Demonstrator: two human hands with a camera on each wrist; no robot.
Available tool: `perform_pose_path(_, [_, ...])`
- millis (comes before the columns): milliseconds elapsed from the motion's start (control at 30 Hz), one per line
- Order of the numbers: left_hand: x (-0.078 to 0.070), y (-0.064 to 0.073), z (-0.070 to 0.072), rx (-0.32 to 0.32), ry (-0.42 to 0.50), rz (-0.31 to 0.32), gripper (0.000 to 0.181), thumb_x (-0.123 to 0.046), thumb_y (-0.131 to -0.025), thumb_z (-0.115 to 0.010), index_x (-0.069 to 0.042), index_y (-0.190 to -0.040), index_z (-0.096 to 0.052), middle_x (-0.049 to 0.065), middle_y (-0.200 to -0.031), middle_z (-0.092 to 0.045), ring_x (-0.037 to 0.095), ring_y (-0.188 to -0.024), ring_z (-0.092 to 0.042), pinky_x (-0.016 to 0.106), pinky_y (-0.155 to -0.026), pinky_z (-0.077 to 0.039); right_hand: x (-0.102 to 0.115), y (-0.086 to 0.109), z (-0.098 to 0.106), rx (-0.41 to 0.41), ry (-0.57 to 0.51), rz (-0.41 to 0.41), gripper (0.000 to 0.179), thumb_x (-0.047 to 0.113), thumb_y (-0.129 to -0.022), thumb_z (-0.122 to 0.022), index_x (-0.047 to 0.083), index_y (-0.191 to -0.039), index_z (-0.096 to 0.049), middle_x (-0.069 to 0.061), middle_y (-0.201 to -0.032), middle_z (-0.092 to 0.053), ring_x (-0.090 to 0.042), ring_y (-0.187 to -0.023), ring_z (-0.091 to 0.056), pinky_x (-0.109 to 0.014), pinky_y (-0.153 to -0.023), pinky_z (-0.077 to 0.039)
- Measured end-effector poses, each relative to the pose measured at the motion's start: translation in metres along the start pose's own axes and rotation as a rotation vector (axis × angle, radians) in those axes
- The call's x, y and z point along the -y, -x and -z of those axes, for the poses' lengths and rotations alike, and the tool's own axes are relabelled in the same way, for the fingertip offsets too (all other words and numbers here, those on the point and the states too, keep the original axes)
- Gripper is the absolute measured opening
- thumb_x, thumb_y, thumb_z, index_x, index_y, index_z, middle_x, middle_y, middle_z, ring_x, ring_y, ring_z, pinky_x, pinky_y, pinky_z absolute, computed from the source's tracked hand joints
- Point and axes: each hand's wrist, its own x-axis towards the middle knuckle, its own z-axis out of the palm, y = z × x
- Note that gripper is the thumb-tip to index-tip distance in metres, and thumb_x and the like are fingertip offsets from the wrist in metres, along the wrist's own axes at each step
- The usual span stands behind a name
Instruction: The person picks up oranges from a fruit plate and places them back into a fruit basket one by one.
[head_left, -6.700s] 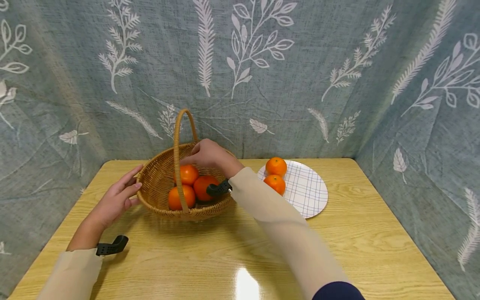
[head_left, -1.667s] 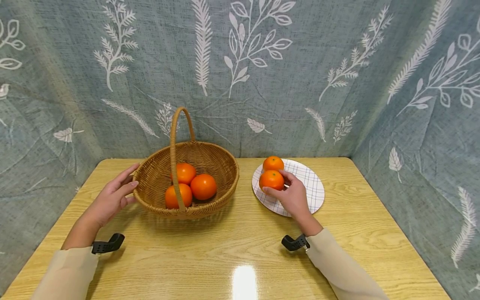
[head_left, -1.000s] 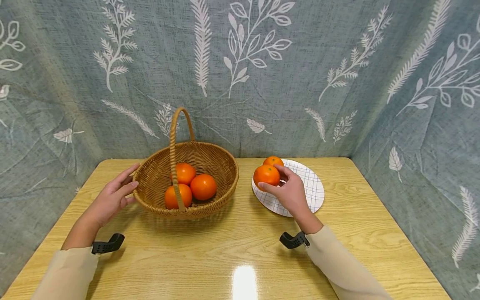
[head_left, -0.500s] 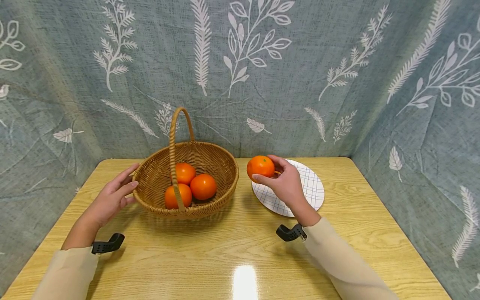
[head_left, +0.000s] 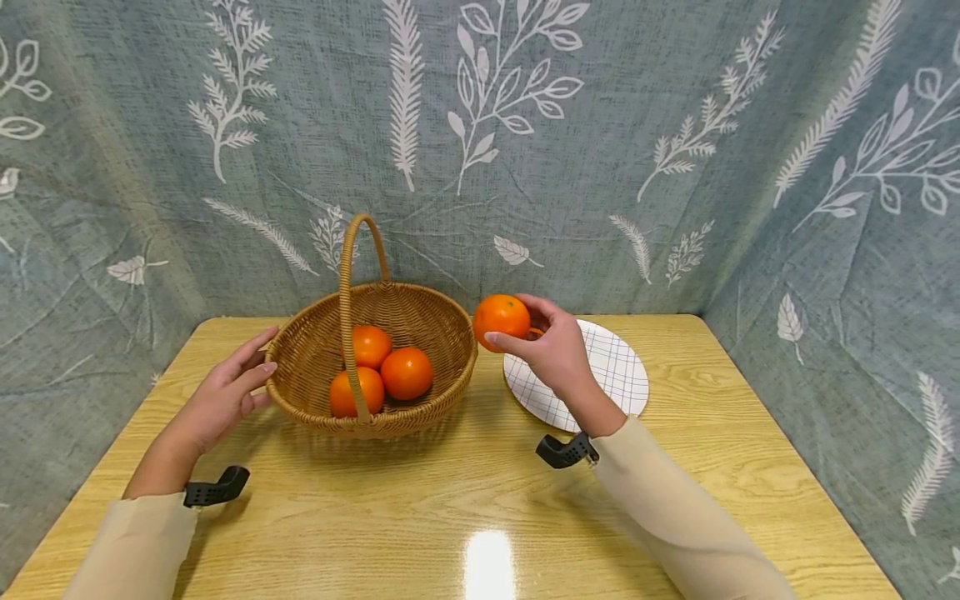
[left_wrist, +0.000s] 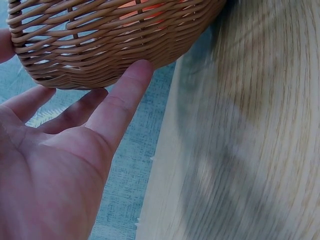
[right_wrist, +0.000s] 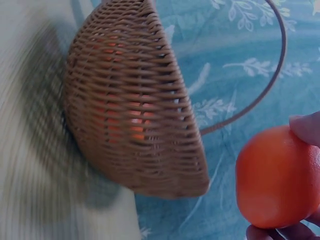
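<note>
My right hand (head_left: 553, 343) pinches an orange (head_left: 501, 322) between thumb and fingers, just above the basket's right rim. In the right wrist view that orange (right_wrist: 277, 177) is raised off the table beside the basket. My left hand (head_left: 221, 398) touches the left side of the wicker basket (head_left: 442, 402) with extended fingers. In the left wrist view, the left thumb (left_wrist: 125, 97) lies against the basket's woven wall. Inside the basket sit several oranges (head_left: 407, 373), grouped around the foot of the handle. Another orange (head_left: 536, 332) on the plate is mostly hidden behind my right hand.
A white checked plate (head_left: 618, 375) lies right of the basket on the wooden table (head_left: 420, 508). The basket's tall arched handle (head_left: 347, 292) stands upright across it. A patterned curtain (head_left: 480, 150) borders the back and sides.
My right hand went from inside the basket to the plate, took hold of an orange, lifted it, and moved left toward the basket's rim. My left hand has stayed at the basket.
</note>
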Motion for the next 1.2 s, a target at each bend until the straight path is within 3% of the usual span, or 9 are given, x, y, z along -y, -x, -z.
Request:
perform_pose_path(433, [0.001,-0.002,0.001,0.000,0.003,0.008,0.064,-0.013,-0.112,-0.041,-0.010,-0.166,-0.007,0.000,-0.143,-0.039,-0.006,-0.120,-0.059,0.021,-0.087,-0.059,0.018,-0.023,-0.031,0.037,-0.020,0.014,0.070,0.030,-0.078,-0.091,0.016,-0.140,-0.061,-0.004,-0.127,-0.067,-0.026,-0.114,-0.067,-0.040,-0.091,-0.060])
perform_pose_path(800, [0.002,-0.003,0.002,0.015,0.025,-0.008,0.063,-0.012,-0.112,-0.040,-0.013,-0.167,-0.008,-0.009,-0.140,-0.044,-0.003,-0.120,-0.061,0.022,-0.087,-0.059,0.030,-0.043,-0.056,0.080,-0.049,0.023,0.069,0.023,-0.079,-0.089,0.008,-0.140,-0.060,-0.007,-0.127,-0.066,-0.027,-0.113,-0.067,-0.033,-0.088,-0.059])
perform_pose_path(967, [0.001,-0.003,0.003,0.008,0.017,-0.002,0.063,-0.012,-0.112,-0.040,-0.015,-0.167,-0.010,-0.005,-0.141,-0.041,-0.004,-0.120,-0.060,0.022,-0.088,-0.059,0.035,-0.051,-0.067,0.085,-0.020,0.017,0.066,0.025,-0.079,-0.089,0.008,-0.137,-0.063,-0.007,-0.124,-0.069,-0.023,-0.108,-0.067,-0.032,-0.087,-0.059])
perform_pose_path(1200, [-0.001,-0.003,0.004,0.009,-0.019,0.020,0.063,-0.014,-0.112,-0.040,-0.016,-0.167,-0.008,0.010,-0.150,-0.032,-0.006,-0.120,-0.059,0.021,-0.087,-0.059,0.041,-0.063,-0.078,0.103,0.050,-0.018,0.066,0.030,-0.080,-0.089,0.010,-0.137,-0.063,-0.005,-0.124,-0.069,-0.021,-0.110,-0.068,-0.032,-0.091,-0.059])
